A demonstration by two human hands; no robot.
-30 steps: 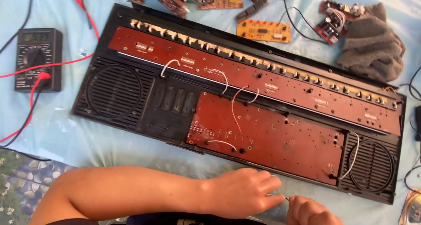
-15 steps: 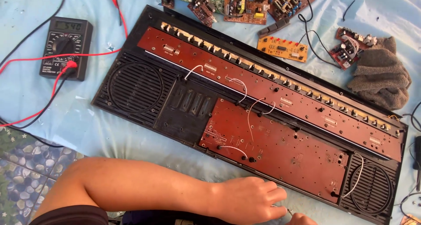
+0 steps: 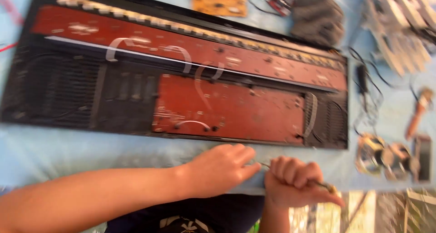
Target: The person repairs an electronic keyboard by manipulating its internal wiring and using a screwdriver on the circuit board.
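Bright, even daylight fills the scene, with no hard shadows or glare on the pale blue cloth-covered table (image 3: 54,155). Strong motion blur smears everything, worst toward the table's far right corner, where small parts dissolve into streaks.
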